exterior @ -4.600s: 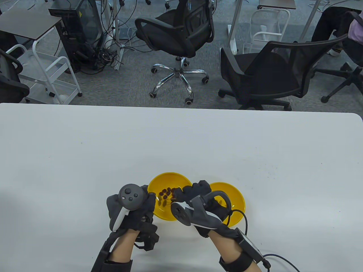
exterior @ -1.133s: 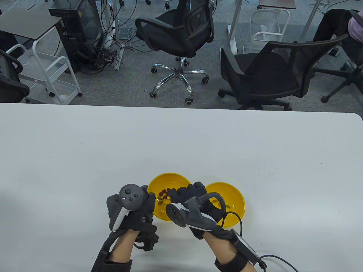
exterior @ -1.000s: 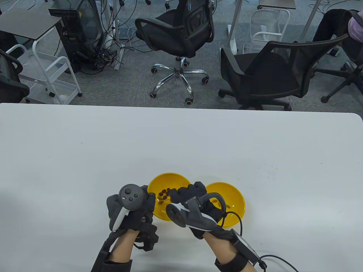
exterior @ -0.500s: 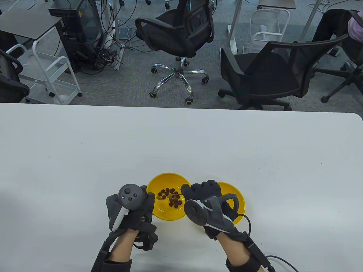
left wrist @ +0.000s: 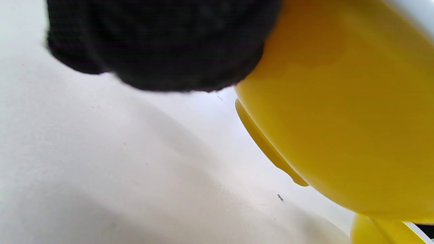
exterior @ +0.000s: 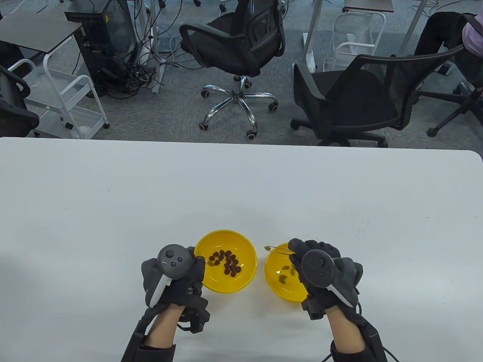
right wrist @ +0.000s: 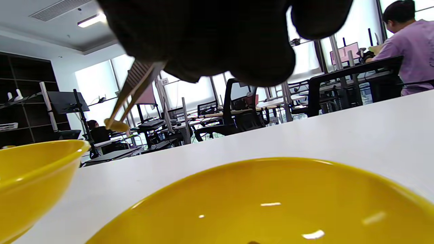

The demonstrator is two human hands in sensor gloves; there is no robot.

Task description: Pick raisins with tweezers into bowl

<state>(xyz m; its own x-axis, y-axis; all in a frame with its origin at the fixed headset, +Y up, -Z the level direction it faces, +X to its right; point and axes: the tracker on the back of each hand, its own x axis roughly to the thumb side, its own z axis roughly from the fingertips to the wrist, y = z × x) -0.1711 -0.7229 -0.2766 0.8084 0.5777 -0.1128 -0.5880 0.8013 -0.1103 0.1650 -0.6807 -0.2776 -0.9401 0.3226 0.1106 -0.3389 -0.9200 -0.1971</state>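
Two yellow bowls stand side by side at the table's near edge. The left bowl [exterior: 226, 286] holds several dark raisins [exterior: 227, 261]. The right bowl [exterior: 274, 281] holds two raisins [exterior: 283, 273]. My right hand [exterior: 320, 264] is over the right bowl and pinches thin tweezers [exterior: 277, 249] whose tips [right wrist: 117, 124] grip one raisin above the bowl's far left rim. My left hand [exterior: 177, 269] rests against the left bowl's left side [left wrist: 339, 118], steadying it.
The white table [exterior: 241, 188] stretches wide beyond the bowls. Its far edge faces two black office chairs [exterior: 241, 41] on the floor. A cable runs from my right wrist toward the near edge.
My right hand has moved from over the left bowl to over the right bowl, carrying a raisin in the tweezers. The left bowl's raisins are now uncovered. My left hand has stayed put.
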